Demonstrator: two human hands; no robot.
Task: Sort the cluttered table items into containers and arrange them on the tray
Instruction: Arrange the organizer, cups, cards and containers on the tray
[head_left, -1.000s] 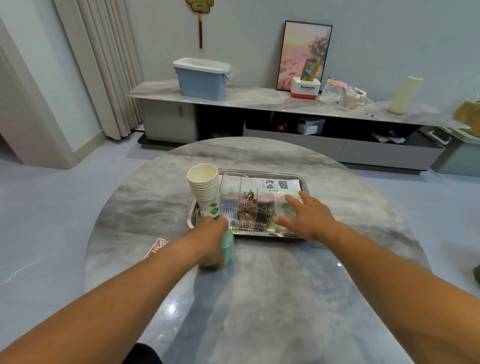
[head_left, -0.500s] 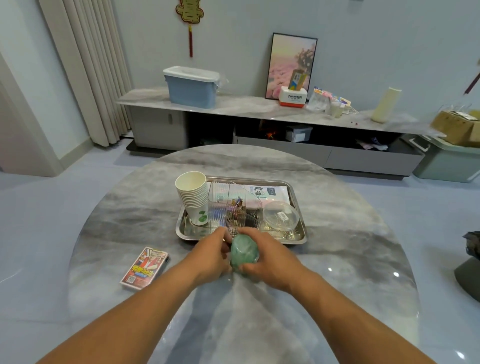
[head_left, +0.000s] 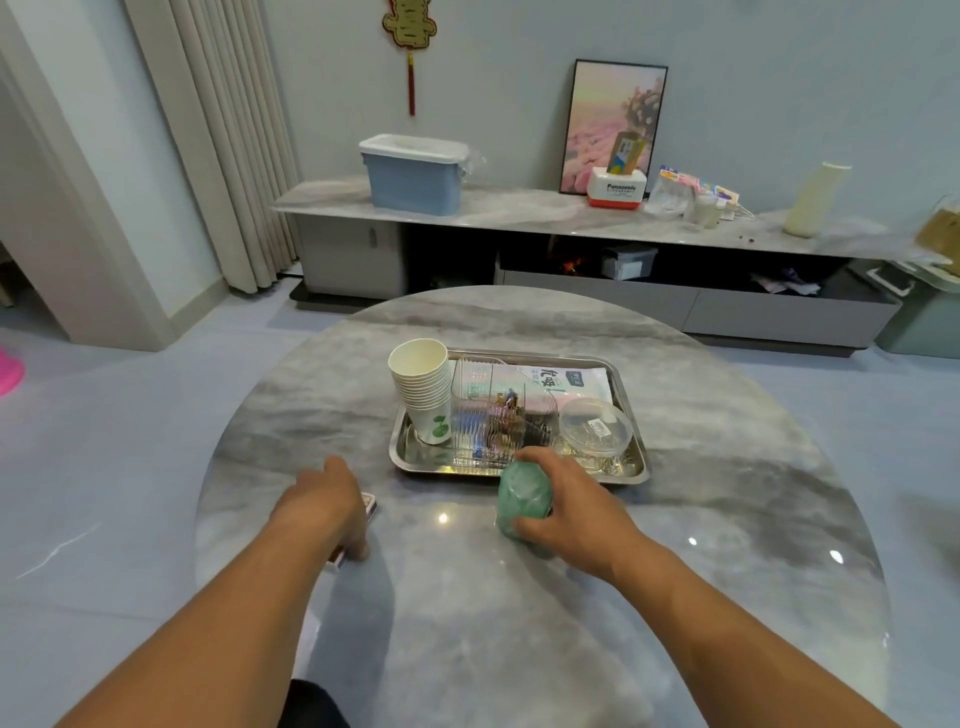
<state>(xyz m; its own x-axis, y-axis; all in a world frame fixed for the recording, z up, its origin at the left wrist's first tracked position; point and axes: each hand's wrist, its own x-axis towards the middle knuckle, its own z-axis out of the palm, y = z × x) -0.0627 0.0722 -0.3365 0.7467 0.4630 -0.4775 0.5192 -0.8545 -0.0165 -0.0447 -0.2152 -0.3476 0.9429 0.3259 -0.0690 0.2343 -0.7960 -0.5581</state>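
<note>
tray (head_left: 631, 475) holding paper cups (head_left: 423, 397), clear organizer (head_left: 488, 415)

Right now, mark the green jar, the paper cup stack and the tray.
green jar (head_left: 521, 498), head view, on its side wall left of the holding fingers.
paper cup stack (head_left: 427, 399), head view, on the stacked rims.
tray (head_left: 415, 460), head view, on its bare near-left floor.

I see two bare forearms, no sleeves in view on either. Left hand (head_left: 322, 499) and right hand (head_left: 571, 506) have no gloves, rings, watch or wristbands that I can make out. Dark clothing (head_left: 311, 706) shows at the bottom edge, between the arms.
</note>
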